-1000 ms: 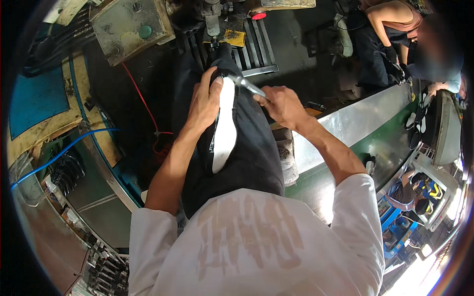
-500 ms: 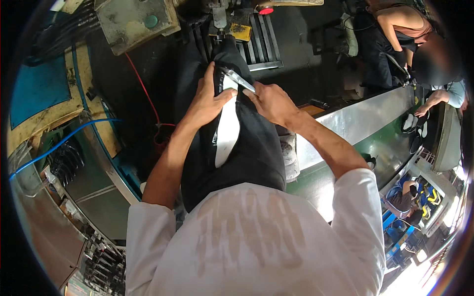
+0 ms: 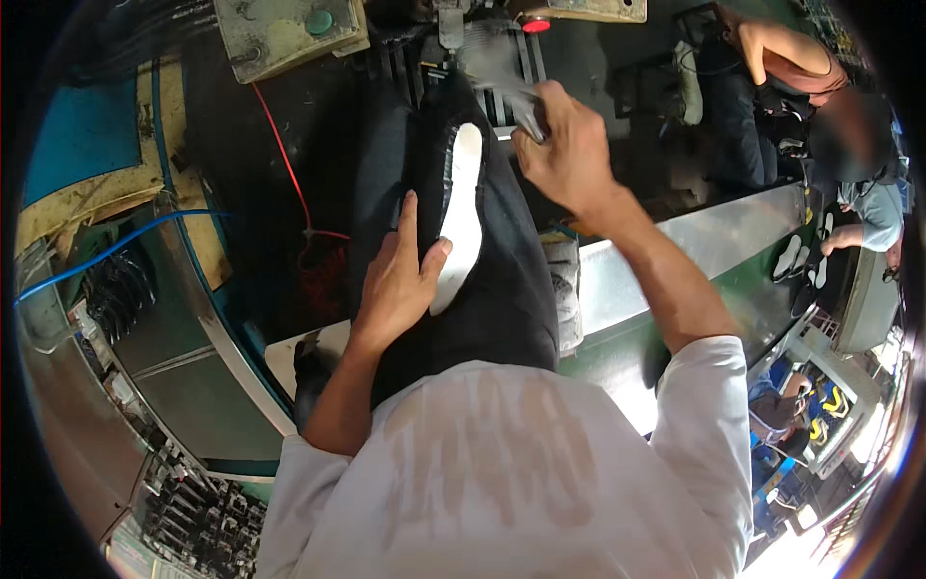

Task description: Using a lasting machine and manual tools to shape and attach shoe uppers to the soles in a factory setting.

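A black shoe upper with a white sole board (image 3: 464,198) lies sole up along my thigh, toe end away from me. My left hand (image 3: 394,289) grips its side, the thumb pressed on the white board near the heel end and the index finger stretched along the black edge. Beyond the shoe and to its right, my right hand (image 3: 569,145) is closed round metal pliers (image 3: 526,108). Motion smears the tool, so its jaws cannot be made out. The pliers are apart from the shoe.
A metal-edged conveyor (image 3: 666,253) with a green belt runs along my right, bearing several white-soled shoes (image 3: 793,259). Two people work at the far right. A grimy machine box (image 3: 289,34) with a green button stands ahead left. A red hose (image 3: 289,159) hangs beside my leg.
My right hand has lifted the pliers off the shoe's edge, away and to the right. My left hand has slid down toward the heel end, leaving the white toe part uncovered.
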A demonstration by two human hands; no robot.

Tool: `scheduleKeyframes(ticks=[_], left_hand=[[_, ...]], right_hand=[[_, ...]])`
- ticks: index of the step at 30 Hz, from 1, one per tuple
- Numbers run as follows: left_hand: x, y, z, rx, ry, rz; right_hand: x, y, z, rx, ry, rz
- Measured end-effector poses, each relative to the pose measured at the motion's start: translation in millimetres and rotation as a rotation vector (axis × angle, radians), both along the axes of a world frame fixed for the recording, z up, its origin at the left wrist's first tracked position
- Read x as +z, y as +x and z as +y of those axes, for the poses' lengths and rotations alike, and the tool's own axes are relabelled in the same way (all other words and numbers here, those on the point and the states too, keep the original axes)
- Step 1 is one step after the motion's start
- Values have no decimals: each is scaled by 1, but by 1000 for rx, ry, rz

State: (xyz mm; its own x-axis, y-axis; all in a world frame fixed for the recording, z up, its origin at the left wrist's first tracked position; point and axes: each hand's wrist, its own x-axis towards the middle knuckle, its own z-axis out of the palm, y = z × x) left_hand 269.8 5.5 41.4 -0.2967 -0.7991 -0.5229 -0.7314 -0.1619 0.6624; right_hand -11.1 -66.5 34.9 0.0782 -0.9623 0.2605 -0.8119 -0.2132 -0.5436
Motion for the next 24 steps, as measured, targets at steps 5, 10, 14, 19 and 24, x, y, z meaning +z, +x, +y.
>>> scheduleKeyframes(ticks=[5,10,14,19,24], left_hand=[[-18,5,-10,192,293,485],[-18,7,-7,260,408,690],[-19,10,-7,184,311,643],[-25,17,1,94,209,565],[-31,18,7,116,214,539]], right_hand=[[-3,12,-4,15,532,529],[-8,11,16,38,151,30],[-11,11,36,55,277,472],[-5,28,77,250,339,278],[9,36,104,152,474,207]])
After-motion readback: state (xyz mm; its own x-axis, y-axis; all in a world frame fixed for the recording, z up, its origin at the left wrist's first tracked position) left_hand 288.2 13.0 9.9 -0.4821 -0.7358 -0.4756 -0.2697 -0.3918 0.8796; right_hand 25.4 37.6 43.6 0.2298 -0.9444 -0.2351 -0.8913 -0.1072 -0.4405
